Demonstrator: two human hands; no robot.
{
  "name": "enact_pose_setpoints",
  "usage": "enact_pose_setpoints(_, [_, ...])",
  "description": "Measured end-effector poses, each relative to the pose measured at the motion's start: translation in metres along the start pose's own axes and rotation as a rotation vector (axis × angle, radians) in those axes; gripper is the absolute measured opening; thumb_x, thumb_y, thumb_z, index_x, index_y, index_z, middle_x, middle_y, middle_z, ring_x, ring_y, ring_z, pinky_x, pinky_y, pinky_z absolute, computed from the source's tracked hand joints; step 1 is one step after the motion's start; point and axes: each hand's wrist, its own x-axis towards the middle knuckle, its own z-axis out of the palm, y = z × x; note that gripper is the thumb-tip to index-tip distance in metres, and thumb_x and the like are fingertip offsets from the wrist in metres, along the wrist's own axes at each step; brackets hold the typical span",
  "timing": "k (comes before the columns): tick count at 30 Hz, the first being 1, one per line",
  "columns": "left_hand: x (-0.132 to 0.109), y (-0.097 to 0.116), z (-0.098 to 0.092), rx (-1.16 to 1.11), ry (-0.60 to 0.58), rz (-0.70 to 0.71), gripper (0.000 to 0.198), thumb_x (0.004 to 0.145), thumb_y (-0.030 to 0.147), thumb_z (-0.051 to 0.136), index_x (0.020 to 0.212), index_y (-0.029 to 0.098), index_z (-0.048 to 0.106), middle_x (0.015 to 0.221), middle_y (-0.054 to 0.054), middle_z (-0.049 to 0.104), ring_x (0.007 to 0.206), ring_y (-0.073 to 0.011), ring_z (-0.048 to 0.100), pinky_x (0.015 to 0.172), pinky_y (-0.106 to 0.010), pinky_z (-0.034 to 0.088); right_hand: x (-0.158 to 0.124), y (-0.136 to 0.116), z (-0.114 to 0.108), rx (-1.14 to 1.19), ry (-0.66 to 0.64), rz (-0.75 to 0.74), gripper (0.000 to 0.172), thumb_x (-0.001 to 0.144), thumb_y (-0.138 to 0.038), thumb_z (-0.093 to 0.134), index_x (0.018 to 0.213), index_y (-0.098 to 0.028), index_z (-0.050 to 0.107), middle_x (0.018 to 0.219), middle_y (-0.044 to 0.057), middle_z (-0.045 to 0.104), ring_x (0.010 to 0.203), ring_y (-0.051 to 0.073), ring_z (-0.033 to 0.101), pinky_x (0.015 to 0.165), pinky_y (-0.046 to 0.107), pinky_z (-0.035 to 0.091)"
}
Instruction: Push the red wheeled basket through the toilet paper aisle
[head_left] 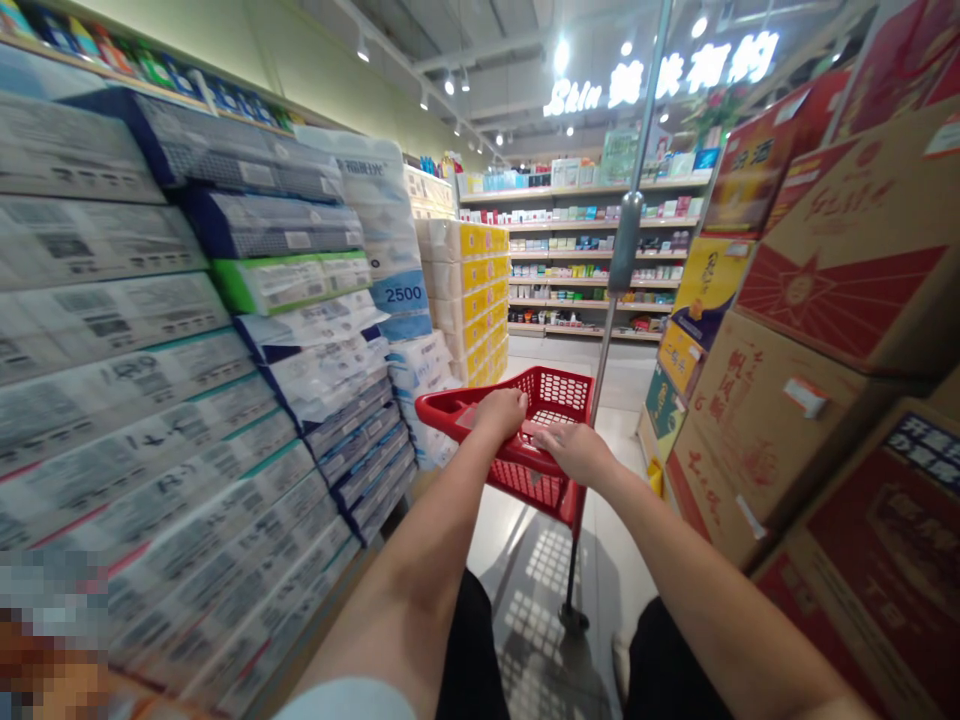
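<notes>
A red plastic shopping cart point(555, 385) with a mesh basket stands directly in front of me, and no goods show in the visible part of its basket. My left hand point(501, 412) is closed round its handle. Just to the right, my right hand point(574, 452) grips the same handle, its fingers lying over the bar and pointing left. A tall metal pole point(622, 240) with a grey sleeve rises at the cart's right side. Below, a dark caster wheel point(574, 620) touches the floor.
Packs of tissue paper point(142, 330) are piled high on the left, with yellow-and-white packs point(480, 290) farther along. Cardboard cartons point(757, 370) line the right side. Shelves of small boxed goods point(585, 240) cross the aisle's far end. A pale floor point(622, 390) runs between.
</notes>
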Motion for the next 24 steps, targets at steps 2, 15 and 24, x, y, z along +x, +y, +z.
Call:
enact_pose_setpoints(2, [0.002,-0.003,0.001,0.005,0.017,-0.012,0.044,0.095,0.039,0.028,0.094,0.020,0.067,0.099,-0.008,0.070,0.092,-0.0201,0.064,0.079,-0.028,0.045,-0.010,0.000,0.016,0.089,0.230,-0.028,0.043,0.099,-0.037,0.026,0.099,-0.020,0.065,0.094,0.006,0.067,0.087,0.014,0.061,0.079,0.023,0.041])
enact_pose_setpoints(15, [0.004,-0.021,-0.003,0.066,-0.048,0.042,0.043,0.094,0.043,0.029,0.098,0.024,0.067,0.103,-0.008,0.069,0.094,-0.0212,0.063,0.081,-0.029,0.045,-0.034,-0.018,0.029,0.598,0.697,0.059,0.035,0.096,-0.037,0.034,0.112,-0.018,0.059,0.108,0.009,0.065,0.098,0.018,0.060,0.086,0.031,0.047])
enact_pose_setpoints(24, [0.009,-0.023,-0.007,0.071,-0.101,0.026,0.043,0.094,0.047,0.030,0.101,0.026,0.067,0.108,-0.007,0.068,0.098,-0.0217,0.062,0.083,-0.029,0.044,-0.047,-0.020,0.001,0.075,0.301,-0.076,0.031,0.093,-0.036,0.042,0.085,-0.022,0.068,0.088,0.005,0.068,0.090,0.019,0.059,0.085,0.030,0.039])
